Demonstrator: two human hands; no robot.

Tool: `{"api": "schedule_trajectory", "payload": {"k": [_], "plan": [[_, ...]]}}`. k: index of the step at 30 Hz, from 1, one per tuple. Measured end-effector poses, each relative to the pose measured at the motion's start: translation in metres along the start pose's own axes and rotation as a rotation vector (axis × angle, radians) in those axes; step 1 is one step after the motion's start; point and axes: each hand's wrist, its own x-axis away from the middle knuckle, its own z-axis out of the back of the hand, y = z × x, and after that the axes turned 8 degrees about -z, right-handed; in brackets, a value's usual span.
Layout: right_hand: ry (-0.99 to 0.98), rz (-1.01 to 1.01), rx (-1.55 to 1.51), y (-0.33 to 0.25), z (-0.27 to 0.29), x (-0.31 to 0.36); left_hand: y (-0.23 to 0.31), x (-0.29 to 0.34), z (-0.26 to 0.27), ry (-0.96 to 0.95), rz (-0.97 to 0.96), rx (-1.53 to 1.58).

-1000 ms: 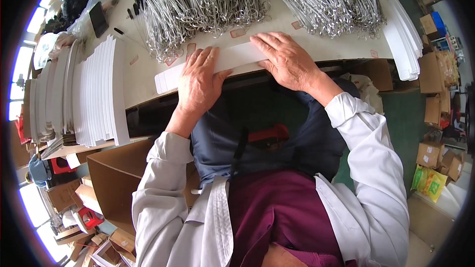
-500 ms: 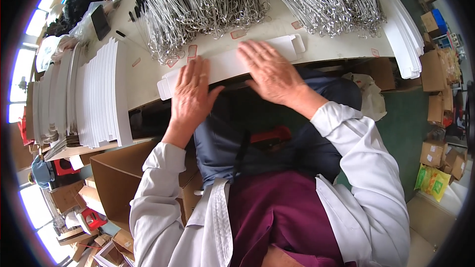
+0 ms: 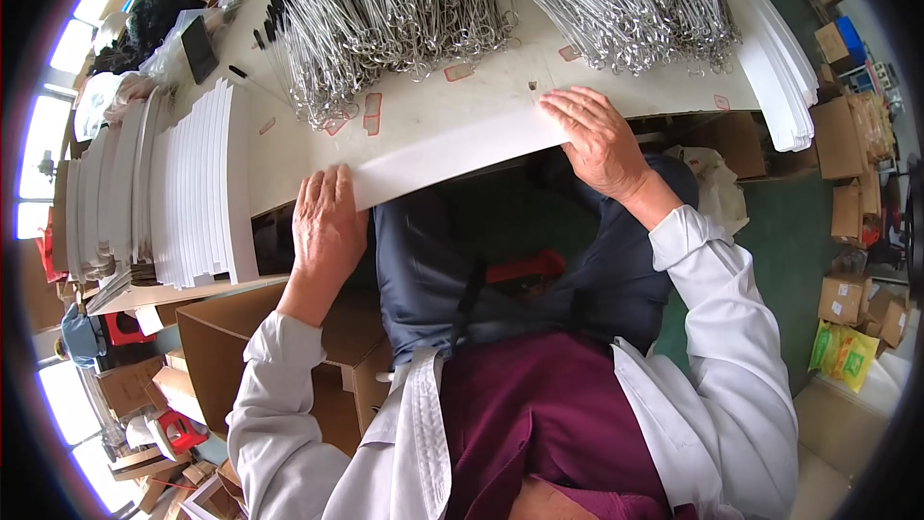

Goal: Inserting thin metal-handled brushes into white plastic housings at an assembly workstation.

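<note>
A long, narrow white cardboard box [image 3: 448,156] lies along the near edge of the table, slanting up to the right. At its left end is my left hand [image 3: 329,231], its fingers together and bent over that end. My right hand [image 3: 602,146] grips the other end, fingers curled over the top and the thumb on the near side. Both end flaps are hidden under my hands. Beyond the box, bundles of thin metal rods with looped ends [image 3: 395,48] lie heaped on the white table [image 3: 423,106].
Stacked white flat cartons [image 3: 197,183] stand at the left; more white cartons [image 3: 775,67] lie at the right corner. A second rod heap [image 3: 645,29] is at the far right. An open brown carton [image 3: 231,347] sits below the table at my left. Black pens [image 3: 237,71] lie far left.
My hands have moved apart, from lying flat on top of the box to its two ends. The end flaps that showed before are now covered.
</note>
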Motion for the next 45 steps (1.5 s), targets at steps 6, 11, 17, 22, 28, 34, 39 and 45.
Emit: {"api": "schedule_trajectory", "payload": {"k": [6,11,17,22,28,34,39,45], "plan": [[0.009,0.136,-0.166,-0.061,0.016,-0.018,0.049,-0.026,0.05,-0.354,-0.036,0.616],[-0.016,0.096,-0.19,-0.084,0.012,-0.021,0.076,-0.038,0.016,-0.255,0.026,0.667],[0.199,-0.227,-0.296,-0.087,0.025,0.019,0.088,-0.017,0.012,-0.165,0.134,0.609],[0.203,-0.267,-0.521,-0.111,0.0,0.036,0.096,-0.011,0.012,-0.211,0.122,0.654],[0.157,-0.449,-0.823,-0.118,-0.011,0.044,0.098,0.0,0.011,-0.192,0.141,0.77],[-0.197,-0.786,-1.306,-0.117,-0.015,0.047,0.104,0.008,0.001,-0.176,0.126,0.788],[-0.322,-0.768,-1.291,-0.131,-0.02,0.051,0.118,-0.004,-0.008,-0.087,0.117,0.774],[-0.589,-0.772,-1.327,-0.129,-0.026,0.06,0.134,0.005,-0.018,-0.05,0.182,0.924]]}}
